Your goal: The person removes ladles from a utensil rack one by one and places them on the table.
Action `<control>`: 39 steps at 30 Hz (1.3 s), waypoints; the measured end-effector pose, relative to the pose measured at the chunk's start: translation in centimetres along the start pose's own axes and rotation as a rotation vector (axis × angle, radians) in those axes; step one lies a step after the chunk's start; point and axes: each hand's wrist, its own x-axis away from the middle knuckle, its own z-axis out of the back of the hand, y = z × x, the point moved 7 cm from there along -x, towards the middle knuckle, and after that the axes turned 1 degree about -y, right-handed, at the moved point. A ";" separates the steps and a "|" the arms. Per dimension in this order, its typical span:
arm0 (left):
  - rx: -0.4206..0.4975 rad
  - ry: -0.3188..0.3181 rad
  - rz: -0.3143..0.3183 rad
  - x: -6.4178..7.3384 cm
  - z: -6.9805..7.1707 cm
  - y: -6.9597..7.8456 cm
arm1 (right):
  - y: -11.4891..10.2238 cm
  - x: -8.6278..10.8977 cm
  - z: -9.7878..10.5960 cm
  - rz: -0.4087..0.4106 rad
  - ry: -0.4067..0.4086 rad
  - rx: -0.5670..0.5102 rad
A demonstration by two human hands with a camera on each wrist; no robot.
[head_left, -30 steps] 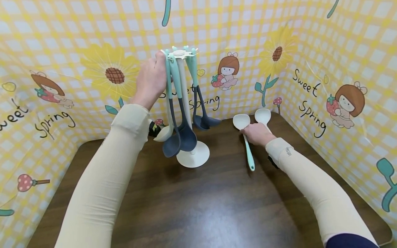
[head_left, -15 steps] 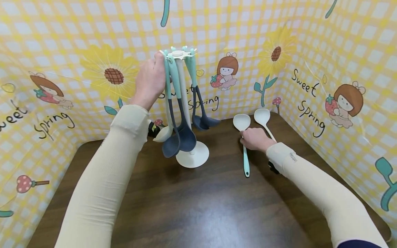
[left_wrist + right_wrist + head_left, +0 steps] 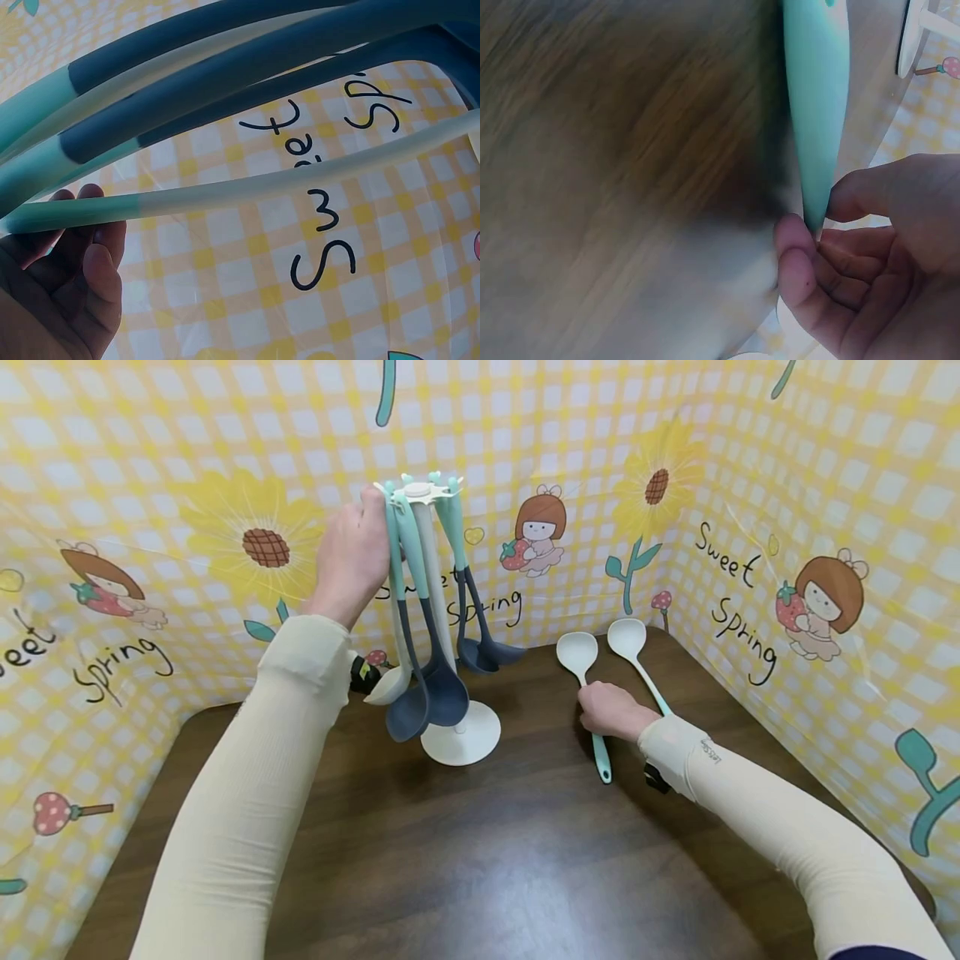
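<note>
My right hand [image 3: 617, 710] pinches a white-bowled spoon [image 3: 577, 652] near where its neck meets the mint handle [image 3: 819, 97]. The spoon lies low over the table, bowl away from me. My left hand [image 3: 352, 560] is at the top of a white utensil rack [image 3: 461, 735], its fingers [image 3: 105, 274] curled around the mint handle [image 3: 90, 212] of a hanging white ladle [image 3: 388, 687]. Next to that ladle hang dark blue ladles [image 3: 408, 714] with mint handles. More dark blue utensils [image 3: 480, 653] hang on the rack's right side.
A second white spoon [image 3: 627, 637] with a mint handle lies on the brown wooden table [image 3: 450, 860], right of the first; the right sleeve covers its handle end. A yellow checked cloth [image 3: 585, 443] walls the table at the back and sides.
My right hand has slid down the spoon from just under the bowl toward the handle, and the handle has swung a little. My left hand keeps its place at the rack.
</note>
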 end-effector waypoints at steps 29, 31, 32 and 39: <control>0.004 0.009 0.004 -0.2 -0.1 -0.2 | 5.0 -0.2 0.2 -0.056 0.018 -0.023; 0.006 0.010 0.004 -0.2 -0.1 -0.2 | 5.1 -0.2 0.1 -0.055 0.023 -0.032; 0.007 0.011 0.002 -0.2 -0.1 -0.2 | 5.1 -0.2 0.1 -0.056 0.025 -0.034; 0.000 0.009 -0.013 -0.1 -0.1 -0.1 | 5.3 0.2 0.4 -0.074 0.055 -0.042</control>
